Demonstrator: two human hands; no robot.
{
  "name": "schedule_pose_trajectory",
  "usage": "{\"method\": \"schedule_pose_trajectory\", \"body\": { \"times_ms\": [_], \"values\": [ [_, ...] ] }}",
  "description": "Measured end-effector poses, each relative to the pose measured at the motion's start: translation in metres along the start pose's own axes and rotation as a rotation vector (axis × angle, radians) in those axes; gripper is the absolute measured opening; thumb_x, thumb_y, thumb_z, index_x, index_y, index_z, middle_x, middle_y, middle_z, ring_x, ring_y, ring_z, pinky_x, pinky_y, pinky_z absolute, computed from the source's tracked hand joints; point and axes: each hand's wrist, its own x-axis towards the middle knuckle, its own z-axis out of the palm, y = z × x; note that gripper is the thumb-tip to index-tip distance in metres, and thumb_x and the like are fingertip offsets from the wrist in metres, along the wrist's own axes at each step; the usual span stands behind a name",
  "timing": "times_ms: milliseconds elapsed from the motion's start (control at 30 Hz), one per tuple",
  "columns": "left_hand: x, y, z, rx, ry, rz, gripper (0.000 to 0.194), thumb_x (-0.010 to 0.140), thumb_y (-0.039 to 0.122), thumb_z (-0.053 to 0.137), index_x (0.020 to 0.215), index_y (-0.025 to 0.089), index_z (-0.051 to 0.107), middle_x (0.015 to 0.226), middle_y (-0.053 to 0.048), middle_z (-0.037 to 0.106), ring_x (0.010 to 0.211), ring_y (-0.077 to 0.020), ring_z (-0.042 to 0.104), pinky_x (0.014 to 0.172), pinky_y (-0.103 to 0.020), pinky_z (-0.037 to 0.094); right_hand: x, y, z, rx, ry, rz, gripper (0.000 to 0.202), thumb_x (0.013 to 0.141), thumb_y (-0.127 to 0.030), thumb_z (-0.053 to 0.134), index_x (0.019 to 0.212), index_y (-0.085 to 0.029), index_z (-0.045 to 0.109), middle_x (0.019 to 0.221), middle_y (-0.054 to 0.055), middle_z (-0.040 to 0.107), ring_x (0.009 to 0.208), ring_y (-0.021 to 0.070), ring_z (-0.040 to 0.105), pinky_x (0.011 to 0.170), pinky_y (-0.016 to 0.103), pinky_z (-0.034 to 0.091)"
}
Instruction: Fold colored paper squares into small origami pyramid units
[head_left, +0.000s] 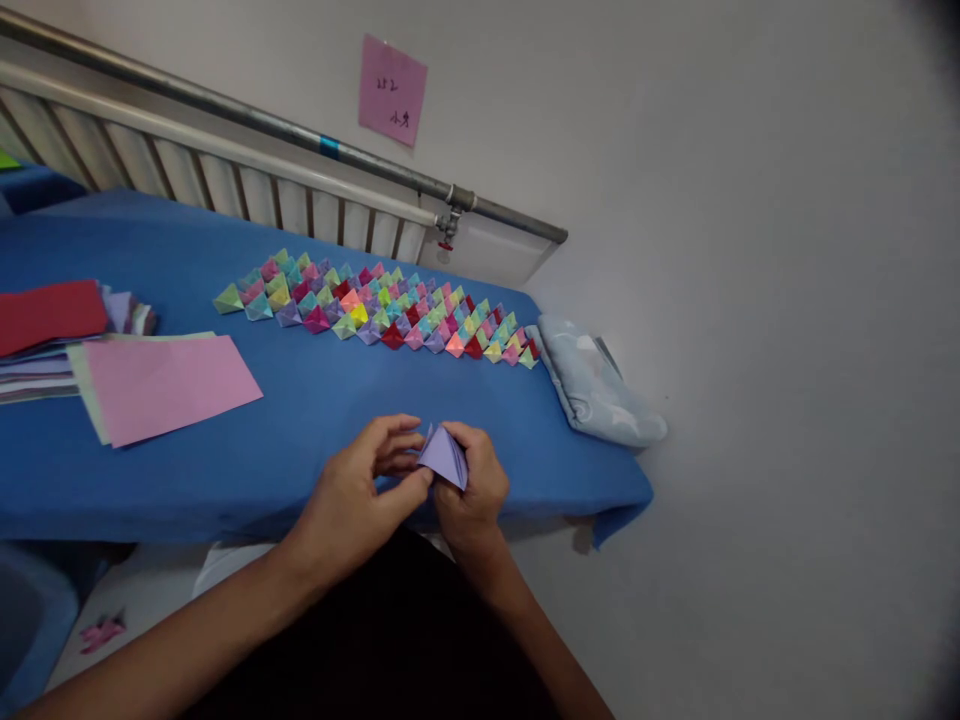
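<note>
- Above blue-clothed bench, right hand pinches folded lilac paper, likely keeping layers together.
- Left hand half-open, thumb touches paper's edge.
- Beyond, multicoloured folded-paper pieces sit in close rows.

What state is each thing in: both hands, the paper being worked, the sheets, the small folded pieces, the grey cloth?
Left hand: fingers curled, thumb at the purple paper
Right hand: closed on the purple paper
Purple paper: partly or wholly folded, held up
Pink sheet: flat, unfolded
Small folded pieces: set in rows
Grey cloth: folded
</note>
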Motion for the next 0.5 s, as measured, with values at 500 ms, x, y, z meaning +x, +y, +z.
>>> {"method": "schedule_pose_trajectory", "body": {
  "times_ms": [500],
  "values": [
    [0.013,0.004,-0.004,-0.448,-0.036,-0.379,0.023,0.068,0.045,0.08,0.071,0.022,0.076,0.074,-0.003,0.072,0.068,-0.015,0.064,0.069,-0.029,0.056,-0.008,-0.002,-0.001,-0.075,-0.04,-0.107,0.037,0.09,-0.015,0.057,0.126,-0.026,0.061,0.102,0.007,0.062,0.089,0.0193,0.064,0.078,0.034,0.056]
  ]
}}
